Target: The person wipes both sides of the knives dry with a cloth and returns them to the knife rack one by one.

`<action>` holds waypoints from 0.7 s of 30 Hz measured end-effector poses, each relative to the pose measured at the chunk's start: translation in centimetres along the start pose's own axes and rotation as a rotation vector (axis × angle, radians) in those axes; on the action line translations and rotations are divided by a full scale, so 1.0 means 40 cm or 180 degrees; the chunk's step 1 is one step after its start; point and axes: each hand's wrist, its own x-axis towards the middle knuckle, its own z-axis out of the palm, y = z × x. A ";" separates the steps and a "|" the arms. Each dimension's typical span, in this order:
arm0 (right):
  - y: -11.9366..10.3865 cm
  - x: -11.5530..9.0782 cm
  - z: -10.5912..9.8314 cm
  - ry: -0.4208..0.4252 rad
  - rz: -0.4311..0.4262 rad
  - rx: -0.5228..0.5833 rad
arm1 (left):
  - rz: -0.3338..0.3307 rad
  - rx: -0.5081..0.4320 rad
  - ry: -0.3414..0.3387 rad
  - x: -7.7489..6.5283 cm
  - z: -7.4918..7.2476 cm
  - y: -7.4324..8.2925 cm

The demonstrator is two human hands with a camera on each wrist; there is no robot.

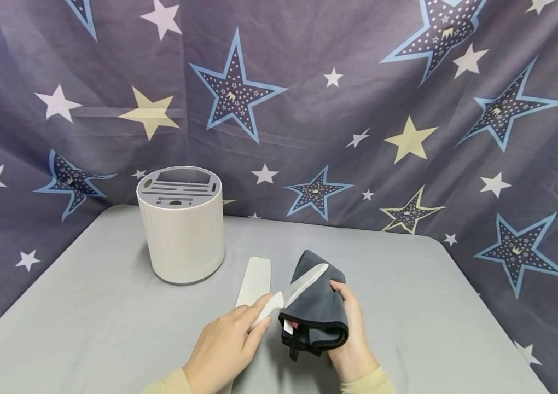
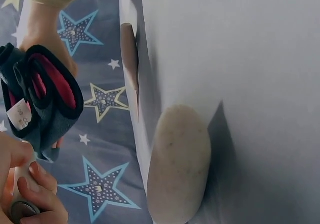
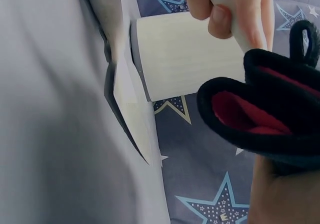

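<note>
My left hand grips a kitchen knife by its white handle; the blade points up and to the right. The blade lies flat against a folded grey cloth with black edging, a hanging loop and a white tag. My right hand holds this cloth from the right side, thumb on top, other fingers mostly hidden behind it. In the right wrist view the cloth's folds show a red inside. Below the left hand, a long pale flat piece lies on the table, partly covered by the hand.
A white round knife block with a grey slotted top stands at the back left of the grey table. A star-patterned curtain hangs behind. A pale rounded object lies on the table in the left wrist view.
</note>
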 end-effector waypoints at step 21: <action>0.028 -0.002 0.037 -0.0398 -0.0126 -0.0148 | -0.0036 -0.0011 0.0047 0.022 -0.009 0.004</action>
